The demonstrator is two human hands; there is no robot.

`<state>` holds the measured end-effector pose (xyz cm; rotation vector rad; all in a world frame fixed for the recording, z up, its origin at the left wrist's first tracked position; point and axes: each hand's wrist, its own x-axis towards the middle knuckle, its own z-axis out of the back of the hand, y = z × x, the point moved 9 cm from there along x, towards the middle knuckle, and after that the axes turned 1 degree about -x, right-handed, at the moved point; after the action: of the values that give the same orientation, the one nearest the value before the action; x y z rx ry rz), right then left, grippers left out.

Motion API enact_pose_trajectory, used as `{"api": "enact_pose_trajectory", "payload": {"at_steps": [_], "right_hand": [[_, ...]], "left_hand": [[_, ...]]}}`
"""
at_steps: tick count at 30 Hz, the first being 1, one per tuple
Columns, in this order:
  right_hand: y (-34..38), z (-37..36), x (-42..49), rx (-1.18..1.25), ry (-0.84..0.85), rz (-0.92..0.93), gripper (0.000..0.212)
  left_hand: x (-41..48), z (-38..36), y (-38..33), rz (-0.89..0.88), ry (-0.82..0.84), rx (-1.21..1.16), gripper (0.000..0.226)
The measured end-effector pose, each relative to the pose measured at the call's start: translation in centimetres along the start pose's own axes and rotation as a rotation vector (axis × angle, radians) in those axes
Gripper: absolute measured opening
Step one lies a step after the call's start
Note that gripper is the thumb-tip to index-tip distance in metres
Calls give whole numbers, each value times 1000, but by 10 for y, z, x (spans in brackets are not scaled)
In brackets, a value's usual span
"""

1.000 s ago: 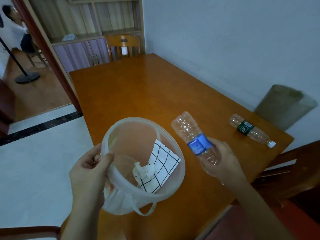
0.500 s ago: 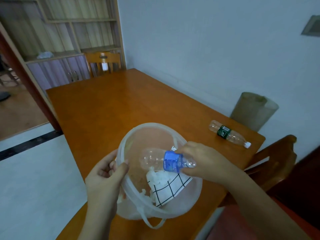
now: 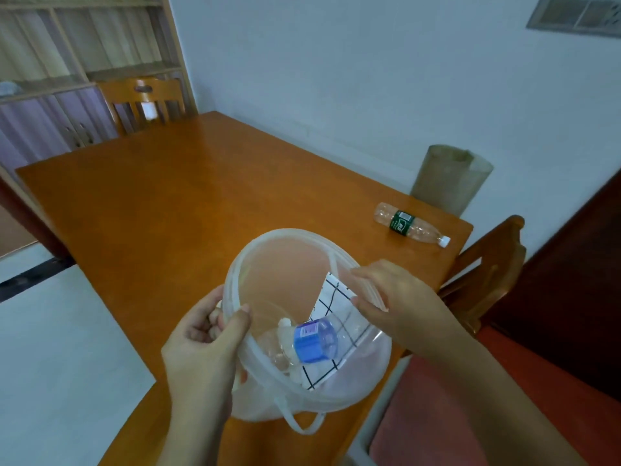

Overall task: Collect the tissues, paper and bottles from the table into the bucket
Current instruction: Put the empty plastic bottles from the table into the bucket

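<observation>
**Holding the bucket with one bottle inside, one left on the table**

Gripping the near-left rim of the translucent white bucket (image 3: 279, 240), the left hand (image 3: 205, 344) has its thumb hooked over the lip and its fingers curled closed against the outer wall. The bucket is tipped toward the camera over the near edge of the orange wooden table (image 3: 161, 196), its loose handle hanging below. The right hand (image 3: 396, 301) is over the bucket's right rim, fingers loosely spread and slightly bent; it holds nothing, though whether its fingertips touch the rim cannot be told.

Inside the bucket lies the blue-labelled bottle (image 3: 312, 344) on its side, resting on crumpled white tissues (image 3: 285, 326) and a sheet of white paper with a black grid (image 3: 332, 297) that leans against the right wall.

The green-labelled bottle (image 3: 408, 227) lies on its side near the table's far right corner, white cap pointing toward the edge, well apart from the bucket. Just behind that corner a drab rolled-up mat (image 3: 450, 176) stands against the pale wall. A wooden chair (image 3: 487, 270) with a red seat sits at the right side of the table, close to the right forearm. Another chair (image 3: 144, 102) stands at the far end, before a cabinet with shelves (image 3: 50, 129).
</observation>
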<state>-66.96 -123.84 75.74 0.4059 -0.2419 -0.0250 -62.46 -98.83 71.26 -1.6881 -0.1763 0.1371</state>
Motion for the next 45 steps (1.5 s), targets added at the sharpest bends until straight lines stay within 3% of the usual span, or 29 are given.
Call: {"api": "enact_pose_trajectory", "payload": {"at_steps": [4, 13, 31, 45], "right_hand": [[-25, 22, -28, -22, -130, -118, 35], [-98, 69, -79, -110, -203, -252, 40], [-234, 139, -92, -2, -185, -109, 38], [-294, 114, 23, -52, -128, -35, 39]], "left_hand": [[-2, -8, 0, 1, -44, 6, 32], [-32, -57, -11, -25, -102, -47, 39], [-129, -178, -23, -122, -288, -26, 42], [-35, -252, 1, -66, -346, -19, 30]]}}
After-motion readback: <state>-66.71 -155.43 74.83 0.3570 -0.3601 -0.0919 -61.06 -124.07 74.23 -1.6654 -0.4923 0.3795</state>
